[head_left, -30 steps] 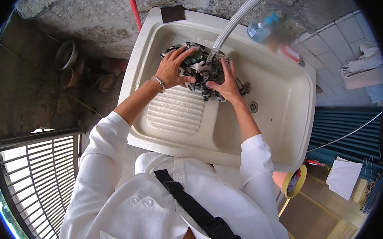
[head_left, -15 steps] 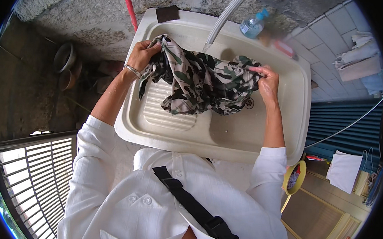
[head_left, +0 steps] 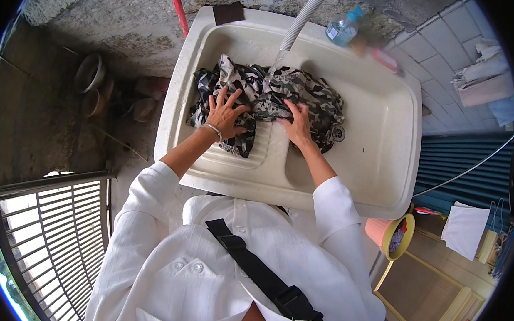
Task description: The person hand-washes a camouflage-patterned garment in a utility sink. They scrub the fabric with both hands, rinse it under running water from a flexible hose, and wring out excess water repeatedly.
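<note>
A wet camouflage-print garment (head_left: 325, 100) in black, green and pale pink-grey lies bunched in a cream laundry sink (head_left: 382, 133). It spans the ribbed washboard side and the basin. My left hand (head_left: 224, 115) presses palm-down on its left part, fingers spread wide. Against the middle of the cloth rests my right hand (head_left: 298, 126), its thumb and fingers apart, with no fold visibly gripped. Water runs from a grey corrugated hose (head_left: 300, 25) onto the cloth between and beyond my hands. Right of the garment, the metal drain (head_left: 337, 133) shows.
A blue pump bottle (head_left: 342, 29) and a pinkish-red brush-like item (head_left: 385, 60) sit on the back rim, beside a dark cloth patch (head_left: 228, 13). A yellow-rimmed bucket (head_left: 398, 237) stands at the right. Metal bars (head_left: 59, 225) line the left, and cloths (head_left: 486, 80) hang right.
The garment, held up stretched between both hands before, now lies down in the sink. My hands have moved inward and closer together, letting go of its ends, and rest on it.
</note>
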Demonstrator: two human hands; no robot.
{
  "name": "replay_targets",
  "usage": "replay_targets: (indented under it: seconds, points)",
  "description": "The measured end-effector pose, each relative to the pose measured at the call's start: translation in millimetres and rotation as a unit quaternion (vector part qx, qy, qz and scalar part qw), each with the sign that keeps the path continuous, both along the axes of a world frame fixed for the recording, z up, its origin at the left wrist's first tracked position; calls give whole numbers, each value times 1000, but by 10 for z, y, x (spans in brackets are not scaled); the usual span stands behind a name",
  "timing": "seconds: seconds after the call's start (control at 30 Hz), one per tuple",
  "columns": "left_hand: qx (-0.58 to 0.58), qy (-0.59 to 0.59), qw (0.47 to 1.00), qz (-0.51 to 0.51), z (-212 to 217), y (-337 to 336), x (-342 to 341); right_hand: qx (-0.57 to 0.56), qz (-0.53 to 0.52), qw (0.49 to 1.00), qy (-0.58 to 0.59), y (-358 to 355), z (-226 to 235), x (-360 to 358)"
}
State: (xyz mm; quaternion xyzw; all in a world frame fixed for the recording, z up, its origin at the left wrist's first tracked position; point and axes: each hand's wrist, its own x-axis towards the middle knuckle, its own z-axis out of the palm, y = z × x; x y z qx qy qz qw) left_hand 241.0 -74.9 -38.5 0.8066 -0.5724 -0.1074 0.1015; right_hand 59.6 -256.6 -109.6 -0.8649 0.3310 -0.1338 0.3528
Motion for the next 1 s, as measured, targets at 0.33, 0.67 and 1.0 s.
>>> replay_targets:
  seconds: [0.33, 0.67, 1.0]
  points:
    - [-310, 440, 815, 216, 439, 8, 879, -14, -14, 998, -60, -634, 1640, -496]
    - [-404, 610, 643, 229, 1425, -8, 1104, -98, -120, 932, -327, -927, 2819, -651]
    - [-259, 171, 943, 123, -41, 54, 354, 161, 24, 984, 76, -279, 584, -542]
